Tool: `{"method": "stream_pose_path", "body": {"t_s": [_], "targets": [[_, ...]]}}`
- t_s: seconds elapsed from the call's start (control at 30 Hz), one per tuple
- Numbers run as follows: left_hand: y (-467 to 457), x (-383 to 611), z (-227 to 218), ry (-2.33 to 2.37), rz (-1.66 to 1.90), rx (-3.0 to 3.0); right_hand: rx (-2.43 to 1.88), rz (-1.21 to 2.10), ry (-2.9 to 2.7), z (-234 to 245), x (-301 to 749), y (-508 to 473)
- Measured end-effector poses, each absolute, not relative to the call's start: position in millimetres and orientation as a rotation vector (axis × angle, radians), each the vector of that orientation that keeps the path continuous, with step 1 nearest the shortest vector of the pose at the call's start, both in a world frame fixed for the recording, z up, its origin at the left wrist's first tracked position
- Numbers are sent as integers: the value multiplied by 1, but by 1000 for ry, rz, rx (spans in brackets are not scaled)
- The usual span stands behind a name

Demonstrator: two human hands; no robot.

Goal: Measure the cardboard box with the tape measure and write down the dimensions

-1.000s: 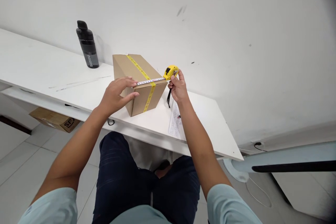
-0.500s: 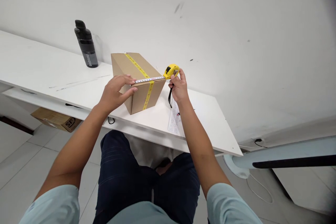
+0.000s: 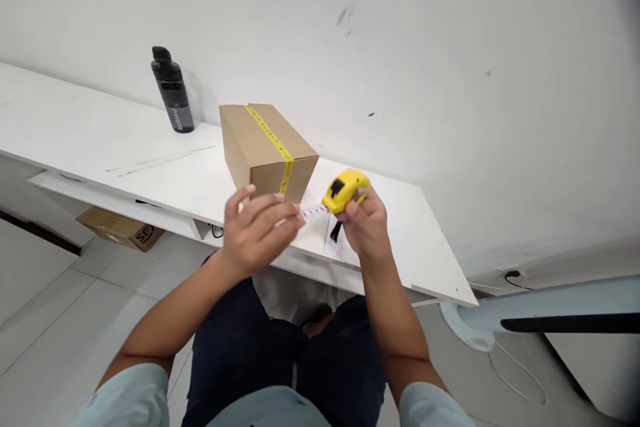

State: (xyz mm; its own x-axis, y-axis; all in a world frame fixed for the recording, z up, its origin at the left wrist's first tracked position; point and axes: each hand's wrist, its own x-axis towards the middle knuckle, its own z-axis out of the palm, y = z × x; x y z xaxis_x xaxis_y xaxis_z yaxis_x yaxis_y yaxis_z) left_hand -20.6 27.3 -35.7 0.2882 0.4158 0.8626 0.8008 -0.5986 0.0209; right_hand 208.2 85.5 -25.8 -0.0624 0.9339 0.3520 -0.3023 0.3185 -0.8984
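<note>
My right hand (image 3: 367, 217) is wrapped round the yellow tape measure (image 3: 347, 190), which has a black button and a dark wrist strap (image 3: 336, 232). A short length of white blade (image 3: 314, 211) sticks out to its left. At the blade's free end, the thumb and index fingertips of my left hand (image 3: 260, 230) are closed together, with the other fingers fanned upward. Just behind my left hand stands a cardboard box (image 3: 270, 140), sealed with yellow printed tape (image 3: 270, 136). My left fingers hide its lower front, and both hands look apart from it.
A black bottle (image 3: 173, 90) stands on the white desk (image 3: 125, 140) by the wall. A sheet with writing (image 3: 340, 250) lies under my right hand. Below the desk sits another carton (image 3: 120, 227). A pale blue post with a black strip (image 3: 565, 310) is at the right.
Both hands have come down off the box's top edge toward me, bringing the tape measure along. Its blade, previously stretched across the box, now shows only a short length between my hands.
</note>
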Motion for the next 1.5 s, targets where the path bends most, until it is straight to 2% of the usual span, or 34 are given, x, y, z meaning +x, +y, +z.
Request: {"method": "stream_pose_path", "body": {"t_s": [0.13,0.23,0.3,0.5,0.67,0.83,0.97,1.1,1.3,1.5], "targets": [[16,17,-72,-801,-1271,-2264,-742,1270,-1031,-54,216,22],[20,38,-81,-738,-1248,-2202,-756,1338,-848,-81,229,-10],[35,44,-69,-888,-1154,-2218,-737,1373,-749,-99,235,-28],[136,52,9,-1579,-969,-2063,-708,1511,-573,-137,232,-68],[162,55,34,-1965,-676,-1941,-641,1563,-531,-143,231,-78],[104,14,43,-1682,-417,-2128,-641,1558,-506,-148,240,-75],[50,-40,46,-1424,-387,-2327,-685,1563,-470,-153,247,-70],[21,-94,41,-1320,-470,-2345,-710,1599,-476,-156,250,-64],[26,-156,21,-1274,-699,-2288,-732,1603,-568,-150,243,-53],[-3,-97,-7,-835,-900,-2120,-683,1607,-919,-103,221,-26]]}}
